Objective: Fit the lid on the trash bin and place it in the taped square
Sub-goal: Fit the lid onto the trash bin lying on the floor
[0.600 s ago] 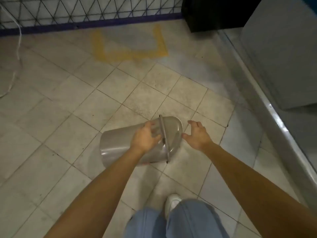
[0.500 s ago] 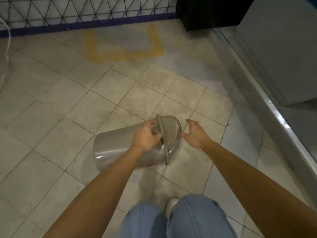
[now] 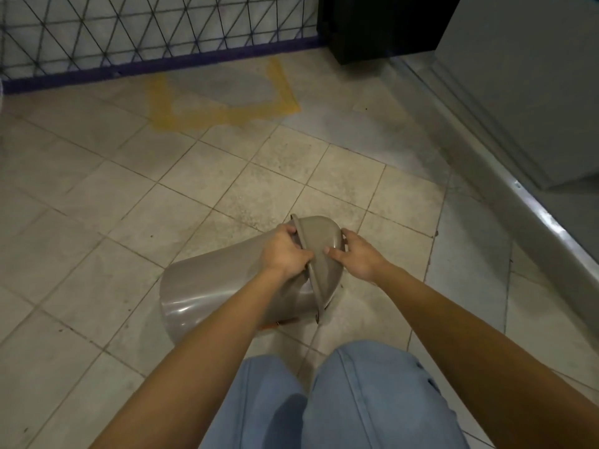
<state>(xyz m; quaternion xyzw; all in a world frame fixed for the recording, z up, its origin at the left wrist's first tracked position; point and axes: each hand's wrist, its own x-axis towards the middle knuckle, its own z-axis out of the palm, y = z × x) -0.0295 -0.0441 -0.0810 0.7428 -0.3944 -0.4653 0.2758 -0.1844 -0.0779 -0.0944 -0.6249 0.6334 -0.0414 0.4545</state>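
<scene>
A grey plastic trash bin lies on its side on the tiled floor, its base toward the lower left. The domed grey lid sits against the bin's mouth at the right end. My left hand grips the bin's rim where the lid meets it. My right hand presses on the lid's dome, thumb on top. The yellow taped square is on the floor further ahead, near the fence, with nothing in it.
A wire mesh fence with a purple base runs along the far side. A dark cabinet stands at the back right. A raised metal sill and grey wall run down the right. My knees in blue jeans are below.
My right hand has moved from beside the lid onto its dome. The left hand has shifted on the rim. The view has dropped lower and closer.
</scene>
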